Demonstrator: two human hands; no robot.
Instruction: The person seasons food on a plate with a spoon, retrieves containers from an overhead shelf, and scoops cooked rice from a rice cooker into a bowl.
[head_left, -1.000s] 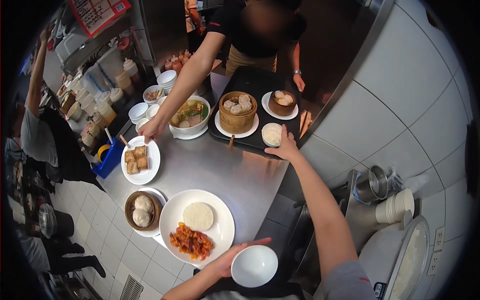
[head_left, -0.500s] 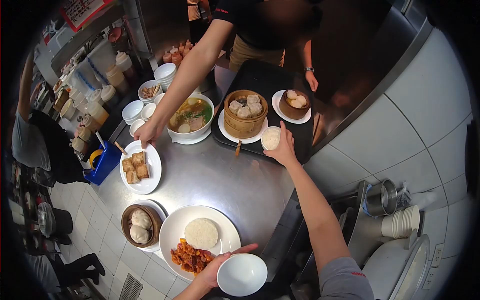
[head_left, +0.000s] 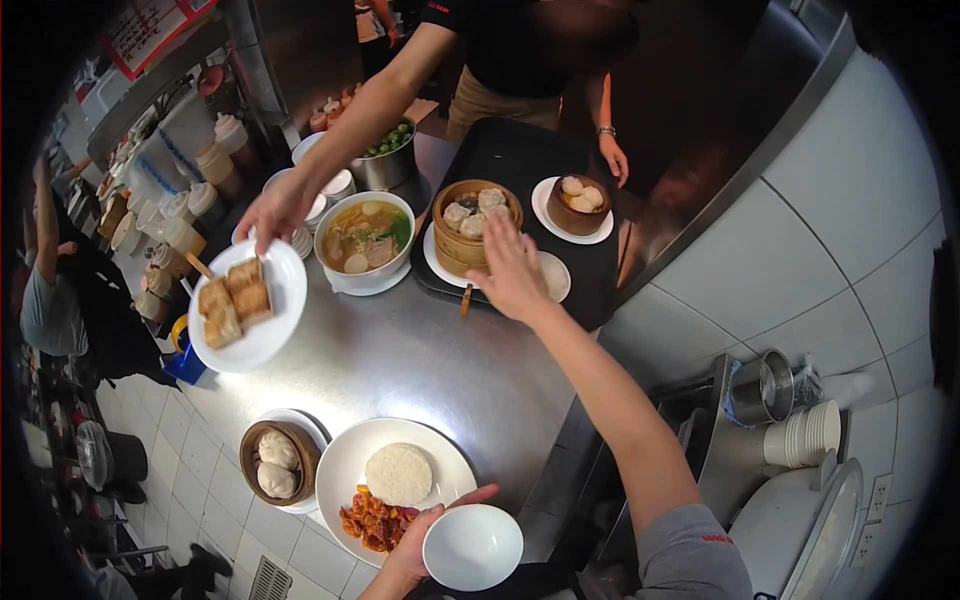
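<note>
My left hand (head_left: 408, 548) grips an empty white bowl (head_left: 473, 547) by its side, in front of a plate (head_left: 345, 440) with a rice mound (head_left: 399, 474) and saucy red-orange pieces (head_left: 378, 520). My right hand (head_left: 518, 268) is open, fingers stretched out, over the black tray (head_left: 480, 160). Beside it stands a bamboo steamer (head_left: 460, 250) with several dumplings. A small bowl of rice (head_left: 553, 277) rests on the tray, partly behind my wrist. Across the counter, a co-worker's hand (head_left: 278, 210) holds up a tilted plate (head_left: 280, 310) of browned square pieces (head_left: 236, 302).
A soup bowl (head_left: 366, 238) stands left of the tray. Another small steamer (head_left: 578, 208) sits on a white plate at the tray's right. A steamer with two buns (head_left: 277, 465) is at the steel counter's (head_left: 400, 360) near left. Sauce bottles (head_left: 215, 165) line the far left.
My right hand has let go of the rice bowl and moved left towards the large steamer. The co-worker's plate has risen and tilted. My left hand still holds the empty bowl.
</note>
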